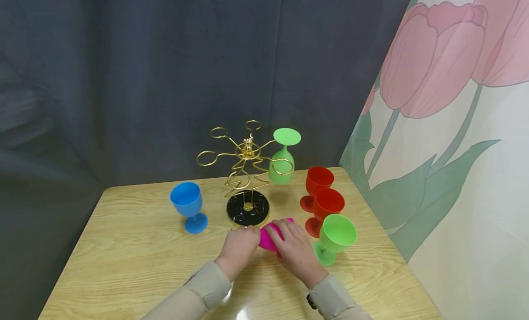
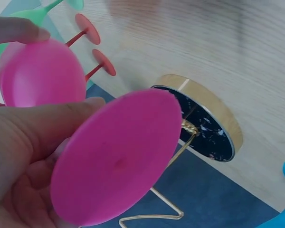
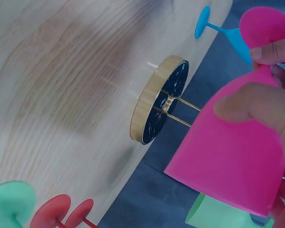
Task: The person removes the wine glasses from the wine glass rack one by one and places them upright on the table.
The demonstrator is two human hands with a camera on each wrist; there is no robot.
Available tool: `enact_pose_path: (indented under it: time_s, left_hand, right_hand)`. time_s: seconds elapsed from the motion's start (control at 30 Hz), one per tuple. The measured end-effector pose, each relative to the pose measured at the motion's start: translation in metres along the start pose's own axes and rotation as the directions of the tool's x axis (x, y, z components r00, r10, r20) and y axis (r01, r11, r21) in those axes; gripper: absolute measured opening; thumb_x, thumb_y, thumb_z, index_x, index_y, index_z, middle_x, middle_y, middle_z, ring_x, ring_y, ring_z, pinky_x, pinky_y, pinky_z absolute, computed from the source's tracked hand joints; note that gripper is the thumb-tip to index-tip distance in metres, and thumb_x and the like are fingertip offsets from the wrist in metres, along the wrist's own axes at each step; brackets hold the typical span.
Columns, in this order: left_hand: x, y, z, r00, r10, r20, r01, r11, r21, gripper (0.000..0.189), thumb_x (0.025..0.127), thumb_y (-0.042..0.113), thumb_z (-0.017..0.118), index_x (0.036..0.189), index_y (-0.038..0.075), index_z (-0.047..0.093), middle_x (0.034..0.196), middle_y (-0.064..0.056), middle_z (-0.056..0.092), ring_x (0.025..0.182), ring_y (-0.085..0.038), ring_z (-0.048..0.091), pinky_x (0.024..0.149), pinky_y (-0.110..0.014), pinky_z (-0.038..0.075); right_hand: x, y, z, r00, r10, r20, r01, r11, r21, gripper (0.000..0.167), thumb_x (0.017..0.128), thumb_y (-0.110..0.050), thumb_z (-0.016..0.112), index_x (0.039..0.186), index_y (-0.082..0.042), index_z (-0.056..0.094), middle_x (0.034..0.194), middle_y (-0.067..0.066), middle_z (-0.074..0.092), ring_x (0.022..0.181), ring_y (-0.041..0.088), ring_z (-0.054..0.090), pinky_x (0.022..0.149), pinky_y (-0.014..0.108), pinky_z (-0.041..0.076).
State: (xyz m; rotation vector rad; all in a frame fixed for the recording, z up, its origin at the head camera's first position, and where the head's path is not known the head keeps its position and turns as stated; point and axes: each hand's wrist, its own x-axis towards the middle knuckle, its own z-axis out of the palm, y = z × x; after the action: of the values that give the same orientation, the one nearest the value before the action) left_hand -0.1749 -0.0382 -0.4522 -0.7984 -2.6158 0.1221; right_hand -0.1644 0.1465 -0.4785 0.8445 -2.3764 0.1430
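Both hands hold a pink plastic goblet (image 1: 268, 239) on its side above the table, in front of a gold wire rack (image 1: 247, 151). My left hand (image 1: 239, 247) pinches its stem beside the round foot (image 2: 118, 161). The right hand (image 1: 298, 251) grips the bowl (image 3: 237, 152), with the thumb pressed along its side. In the right wrist view the bowl's rim points away from the left hand. A light green goblet (image 1: 282, 166) hangs upside down from one of the rack's loops, foot up. Several other loops hold nothing.
The rack stands on a round black base (image 1: 248, 208) with a gold edge. A blue goblet (image 1: 187, 200) stands to its left. On the right are two red goblets (image 1: 319, 178) and a green goblet (image 1: 339, 232), all upright. A dark curtain (image 1: 186, 81) hangs behind the table (image 1: 136, 246).
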Motion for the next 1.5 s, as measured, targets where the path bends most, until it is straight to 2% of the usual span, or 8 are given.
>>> enact_pose_path:
  time_s: [0.3, 0.57, 0.7, 0.93, 1.07, 1.27, 1.4, 1.5]
  left_hand:
    - [-0.004, -0.006, 0.011, 0.999, 0.028, -0.033, -0.028, 0.999, 0.019, 0.008, 0.083, 0.007, 0.075, 0.081, 0.009, 0.068, 0.071, 0.000, 0.064, 0.056, -0.013, 0.060, 0.044, -0.027, 0.048]
    - [-0.011, -0.010, 0.017, 0.999, 0.035, 0.008, -0.035, 0.998, 0.057, 0.008, 0.086, 0.008, 0.076, 0.083, 0.008, 0.068, 0.074, -0.002, 0.065, 0.061, -0.014, 0.060, 0.050, -0.026, 0.052]
    - [-0.014, -0.012, 0.019, 0.999, 0.007, 0.053, -0.009, 0.999, 0.037, 0.007, 0.088, 0.007, 0.076, 0.089, 0.007, 0.069, 0.079, -0.004, 0.067, 0.066, -0.016, 0.062, 0.054, -0.029, 0.056]
    - [-0.022, -0.020, 0.025, 0.993, -0.083, 0.086, 0.087, 0.995, -0.047, 0.013, 0.087, -0.002, 0.075, 0.098, 0.004, 0.070, 0.085, -0.007, 0.069, 0.071, -0.021, 0.064, 0.056, -0.034, 0.059]
    - [-0.027, -0.026, 0.028, 0.987, -0.147, 0.067, 0.153, 0.983, -0.097, 0.020, 0.085, -0.008, 0.073, 0.102, 0.001, 0.069, 0.085, -0.010, 0.068, 0.073, -0.024, 0.065, 0.056, -0.036, 0.059]
    - [-0.032, -0.034, 0.029, 0.972, -0.228, 0.051, 0.233, 0.956, -0.177, 0.029, 0.083, -0.012, 0.074, 0.109, -0.002, 0.067, 0.092, -0.013, 0.068, 0.080, -0.028, 0.066, 0.059, -0.039, 0.060]
    - [-0.037, -0.042, 0.033, 0.962, -0.268, -0.050, 0.246, 0.933, -0.263, 0.032, 0.080, -0.013, 0.076, 0.108, -0.005, 0.065, 0.095, -0.016, 0.068, 0.083, -0.032, 0.066, 0.061, -0.042, 0.061]
    - [-0.041, -0.050, 0.039, 0.943, -0.299, -0.144, 0.240, 0.914, -0.328, 0.031, 0.077, -0.017, 0.075, 0.105, -0.008, 0.063, 0.090, -0.018, 0.067, 0.080, -0.033, 0.065, 0.061, -0.042, 0.060]
  right_hand:
    - [-0.001, -0.007, 0.007, 1.000, 0.006, -0.008, -0.006, 1.000, -0.024, 0.068, 0.065, -0.006, 0.089, 0.129, -0.009, 0.065, 0.124, 0.014, 0.062, 0.114, 0.033, 0.059, 0.102, 0.046, 0.049]
    - [-0.001, -0.007, 0.003, 0.997, 0.026, 0.070, -0.031, 0.998, 0.063, 0.070, 0.073, -0.032, 0.091, 0.133, -0.011, 0.062, 0.127, 0.011, 0.059, 0.117, 0.030, 0.055, 0.104, 0.046, 0.047]
    - [0.003, -0.005, -0.001, 0.996, 0.061, 0.069, -0.069, 0.990, 0.120, 0.062, 0.078, -0.037, 0.084, 0.131, -0.012, 0.063, 0.125, 0.009, 0.059, 0.115, 0.027, 0.054, 0.101, 0.046, 0.047]
    - [0.014, 0.002, -0.009, 0.989, 0.145, -0.016, -0.140, 0.974, 0.179, 0.049, 0.081, -0.032, 0.078, 0.122, -0.009, 0.067, 0.119, 0.010, 0.063, 0.108, 0.030, 0.057, 0.093, 0.050, 0.048]
    - [0.021, 0.008, -0.016, 0.963, 0.267, -0.022, -0.255, 0.939, 0.231, 0.045, 0.084, -0.024, 0.077, 0.124, -0.004, 0.066, 0.117, 0.012, 0.063, 0.108, 0.031, 0.058, 0.092, 0.052, 0.049]
    - [0.036, 0.019, -0.031, 0.897, 0.440, -0.045, -0.405, 0.858, 0.317, 0.044, 0.087, -0.012, 0.077, 0.125, 0.002, 0.061, 0.117, 0.018, 0.063, 0.107, 0.036, 0.058, 0.092, 0.050, 0.051]
    - [0.047, 0.028, -0.042, 0.869, 0.493, -0.052, -0.439, 0.814, 0.381, 0.047, 0.087, -0.007, 0.077, 0.128, 0.004, 0.058, 0.120, 0.020, 0.062, 0.106, 0.036, 0.057, 0.090, 0.049, 0.052]
    - [0.055, 0.036, -0.049, 0.859, 0.509, -0.052, -0.448, 0.799, 0.402, 0.049, 0.087, -0.006, 0.076, 0.130, 0.005, 0.056, 0.124, 0.021, 0.061, 0.108, 0.036, 0.056, 0.090, 0.048, 0.051]
